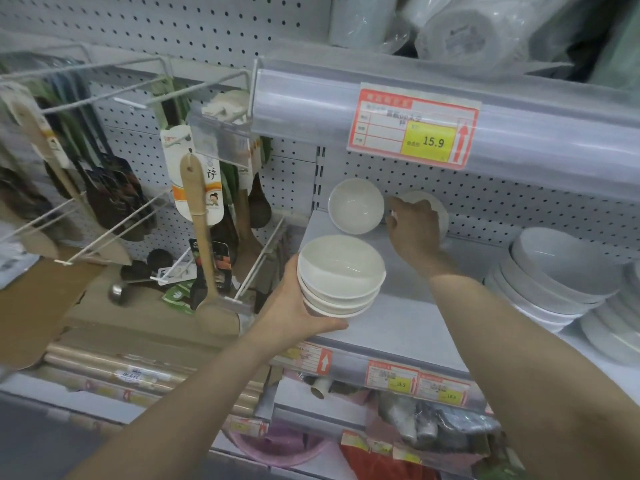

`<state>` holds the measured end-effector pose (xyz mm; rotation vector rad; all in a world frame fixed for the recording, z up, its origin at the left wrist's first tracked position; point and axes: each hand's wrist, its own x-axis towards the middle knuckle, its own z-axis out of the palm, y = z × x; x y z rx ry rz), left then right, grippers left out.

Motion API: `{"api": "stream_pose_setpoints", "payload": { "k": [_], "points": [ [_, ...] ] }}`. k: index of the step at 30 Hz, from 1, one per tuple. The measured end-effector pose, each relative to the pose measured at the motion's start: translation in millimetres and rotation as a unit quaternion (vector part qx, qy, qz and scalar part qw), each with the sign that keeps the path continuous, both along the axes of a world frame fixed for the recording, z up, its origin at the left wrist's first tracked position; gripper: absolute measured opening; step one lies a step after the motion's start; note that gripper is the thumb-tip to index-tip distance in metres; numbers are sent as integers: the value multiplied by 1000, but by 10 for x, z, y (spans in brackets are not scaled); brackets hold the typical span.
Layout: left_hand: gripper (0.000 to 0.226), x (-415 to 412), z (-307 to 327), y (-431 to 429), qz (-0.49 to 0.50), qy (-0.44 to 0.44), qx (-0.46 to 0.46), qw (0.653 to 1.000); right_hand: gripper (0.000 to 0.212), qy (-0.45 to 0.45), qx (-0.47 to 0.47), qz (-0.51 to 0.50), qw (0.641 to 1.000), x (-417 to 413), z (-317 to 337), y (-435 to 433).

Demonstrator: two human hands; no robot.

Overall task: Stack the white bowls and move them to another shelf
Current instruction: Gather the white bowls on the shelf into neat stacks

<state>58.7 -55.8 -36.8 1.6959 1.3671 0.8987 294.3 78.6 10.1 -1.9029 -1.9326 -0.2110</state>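
Furthest out from the left hand's grip, on its left, a wooden spoon (203, 237) hangs from a hook among other packaged utensils, clear of the hand. The left hand (298, 306) cups a stack of white bowls (341, 275) from below and from the left side, its fingers curled under the base and its palm against the wall of the lowest bowl. Three nested rims show. The stack sits upright in that grip, at the front left corner of the shelf (398, 327), with the fingers between it and the shelf surface. Beyond the grip, toward the pegboard, a single white bowl (356, 206) leans tilted at the back of the shelf, mouth facing out, apart from the stack. Just right of it the right hand (414, 230) reaches to the back, its fingers bent over another white bowl (440, 211), which shows only as a pale edge behind the knuckles. The back of the hand hides the contact, so I cannot tell whether it pinches the rim. Above this hand a red and yellow price tag (414, 128) hangs from the upper shelf edge. Right of the hand, well apart, stands a pile of larger bowls (554, 278).
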Motion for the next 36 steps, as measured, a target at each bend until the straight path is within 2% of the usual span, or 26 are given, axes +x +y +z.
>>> {"api": "stream_pose_setpoints", "payload": {
  "k": [3,5,10,16,19,24,29,34,36],
  "points": [
    [117,7,26,29,-5,12,2,1000,19,-72,7,-2,997,-9,-18,240],
    [116,8,30,49,-6,21,5,1000,22,-105,-3,-7,994,-20,-47,390],
    [112,-2,8,78,1,25,13,1000,23,-122,-31,-26,992,-60,-145,629],
    [114,7,-8,83,4,25,18,1000,19,-73,-1,-58,996,-146,-188,694],
    [114,9,6,79,6,24,17,1000,26,-60,3,-56,997,-201,-177,678],
    [112,20,-2,74,8,20,19,1000,30,43,-46,-49,997,-186,-131,602],
    [112,15,-14,79,3,-1,6,1000,27,43,-78,-45,995,-139,-78,331],
    [115,21,0,71,-11,-40,-7,999,11,87,-146,-115,979,-41,-8,-95],
    [116,10,10,63,-20,-58,-12,998,17,140,-156,-148,966,60,33,-249]
  ]
}}
